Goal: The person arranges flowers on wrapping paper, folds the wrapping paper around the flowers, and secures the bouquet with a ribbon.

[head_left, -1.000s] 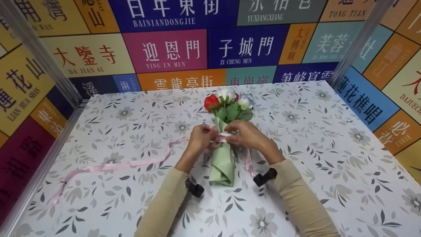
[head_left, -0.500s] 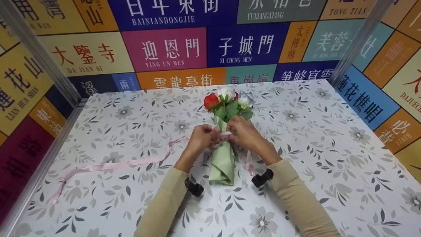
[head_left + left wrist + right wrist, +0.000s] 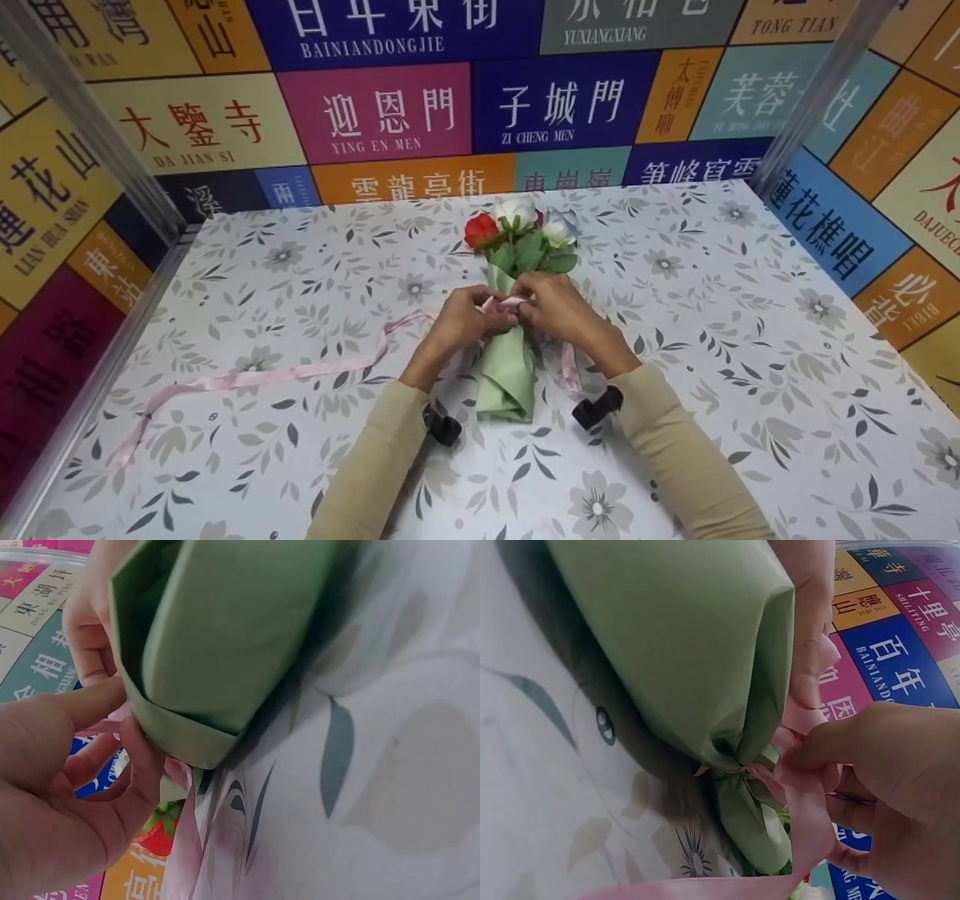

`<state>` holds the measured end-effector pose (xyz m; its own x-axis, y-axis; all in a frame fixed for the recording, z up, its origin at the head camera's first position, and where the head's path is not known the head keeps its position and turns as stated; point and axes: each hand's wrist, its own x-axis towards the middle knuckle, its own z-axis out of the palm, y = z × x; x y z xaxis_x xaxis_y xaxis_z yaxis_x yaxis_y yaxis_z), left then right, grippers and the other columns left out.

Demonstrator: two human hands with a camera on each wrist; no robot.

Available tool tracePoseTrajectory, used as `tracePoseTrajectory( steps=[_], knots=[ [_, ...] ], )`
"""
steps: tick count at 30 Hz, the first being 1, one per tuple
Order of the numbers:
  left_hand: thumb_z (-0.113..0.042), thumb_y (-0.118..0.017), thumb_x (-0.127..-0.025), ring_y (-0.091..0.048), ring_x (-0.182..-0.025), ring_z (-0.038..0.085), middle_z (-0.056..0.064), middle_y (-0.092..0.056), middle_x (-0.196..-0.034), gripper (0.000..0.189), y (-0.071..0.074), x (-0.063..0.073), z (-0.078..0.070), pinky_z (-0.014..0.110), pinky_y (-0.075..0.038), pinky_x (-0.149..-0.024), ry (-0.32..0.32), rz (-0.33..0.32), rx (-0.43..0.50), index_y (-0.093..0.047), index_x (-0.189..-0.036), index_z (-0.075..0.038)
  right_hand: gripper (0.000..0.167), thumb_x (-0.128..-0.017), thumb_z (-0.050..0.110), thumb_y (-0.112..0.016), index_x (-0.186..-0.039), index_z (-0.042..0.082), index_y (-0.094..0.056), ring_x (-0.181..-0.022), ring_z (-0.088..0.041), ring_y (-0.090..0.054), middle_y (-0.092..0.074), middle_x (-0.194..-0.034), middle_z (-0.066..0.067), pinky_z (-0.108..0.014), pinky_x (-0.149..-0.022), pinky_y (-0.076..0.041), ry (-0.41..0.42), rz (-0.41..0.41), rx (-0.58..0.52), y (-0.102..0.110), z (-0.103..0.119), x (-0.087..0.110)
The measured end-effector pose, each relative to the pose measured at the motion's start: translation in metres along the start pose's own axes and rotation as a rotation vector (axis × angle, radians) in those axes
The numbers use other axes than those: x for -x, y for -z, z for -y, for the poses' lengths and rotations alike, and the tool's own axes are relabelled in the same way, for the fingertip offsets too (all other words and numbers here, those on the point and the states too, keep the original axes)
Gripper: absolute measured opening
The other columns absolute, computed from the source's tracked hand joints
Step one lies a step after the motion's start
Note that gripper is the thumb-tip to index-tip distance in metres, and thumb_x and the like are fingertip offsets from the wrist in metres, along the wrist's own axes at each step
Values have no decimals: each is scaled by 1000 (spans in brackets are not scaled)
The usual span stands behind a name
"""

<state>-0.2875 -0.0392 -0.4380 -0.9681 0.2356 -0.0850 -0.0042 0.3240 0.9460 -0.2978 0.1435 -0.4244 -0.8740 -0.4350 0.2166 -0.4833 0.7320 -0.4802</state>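
A bouquet of red, white and pale blue flowers (image 3: 516, 216) lies on the table, its stems wrapped in green paper (image 3: 506, 382). Pink ribbon (image 3: 255, 379) circles the wrap at its middle, with one long tail trailing left and a shorter one hanging on the right. Over the front of the wrap, my left hand (image 3: 463, 319) pinches ribbon between thumb and fingers. Close beside it, my right hand (image 3: 564, 309) pinches another part of the ribbon (image 3: 810, 814), which the right wrist view shows under the thumb. The knot area is partly hidden by fingers.
The table (image 3: 675, 450) has a white cover printed with grey leaves and flowers. Panels of coloured signs (image 3: 375, 112) stand along its back and sides. A black wrist camera (image 3: 598, 407) sits on each forearm.
My left hand has shifted slightly right, its fingers now nearer the right hand's over the wrap. The ribbon between them is bunched closer. The bouquet stays in place.
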Motion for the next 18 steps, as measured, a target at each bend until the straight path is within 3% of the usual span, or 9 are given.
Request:
tracePoseTrajectory(
  steps=[6,10,15,18],
  knots=[
    [-6,-80,-82,-53,-60,7,-3,-61,-73,11,-2,-1,3,18,-42,-53,-126,-113,-115,-70,-83,-2,8,-89,6,-69,-96,5,-70,-93,-32,-68,-74,-97,-13,-47,-86,-52,3,-41,-20,-2,1,0],
    [-5,-78,-81,-50,-62,9,-4,-53,-67,21,-1,-1,5,20,-39,-57,-213,-206,-217,-59,-72,-6,8,-88,5,-70,-96,5,-71,-89,-30,-68,-74,-95,-13,-46,-82,-53,10,-57,-26,-3,1,0],
    [-1,-71,-84,-52,-64,10,1,-60,-71,15,4,-1,7,22,-41,-59,-262,-213,-282,-58,-91,-5,9,-88,7,-71,-97,5,-71,-88,-29,-69,-75,-95,-13,-45,-81,-54,1,-44,-22,-3,2,-1],
    [0,-67,-88,-55,-65,14,5,-66,-76,25,9,1,6,25,-42,-60,-283,-196,-373,-55,-109,-8,9,-88,7,-71,-96,5,-71,-89,-30,-69,-75,-95,-13,-45,-82,-54,12,-42,0,-4,2,-2]
  ],
)
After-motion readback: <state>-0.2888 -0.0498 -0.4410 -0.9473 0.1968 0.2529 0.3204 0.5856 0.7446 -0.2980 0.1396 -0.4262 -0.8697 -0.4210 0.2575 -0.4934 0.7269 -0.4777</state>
